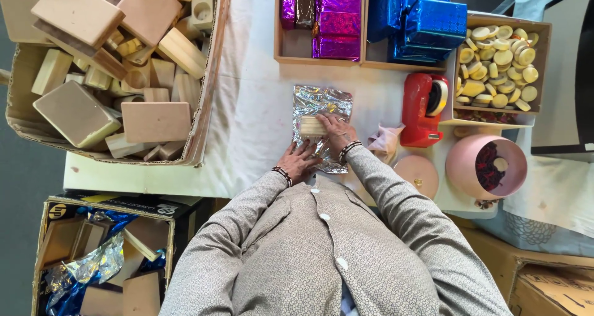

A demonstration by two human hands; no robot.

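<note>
Currently both hands work a crinkled silver foil sheet [322, 115] on the white-covered counter [247, 105]. Right hand [335, 130] presses flat on a small pale wooden block [311, 126] lying on the foil; left hand [300, 161] pins the near foil edge, fingers spread. Block looks light, stiff; foil thin, slippery, probably tears easily, best gripped at its edges. Beyond the hands: purple foil-wrapped packages [337, 19], blue ones [421, 19]. Right of them: red tape dispenser [421, 108].
</note>
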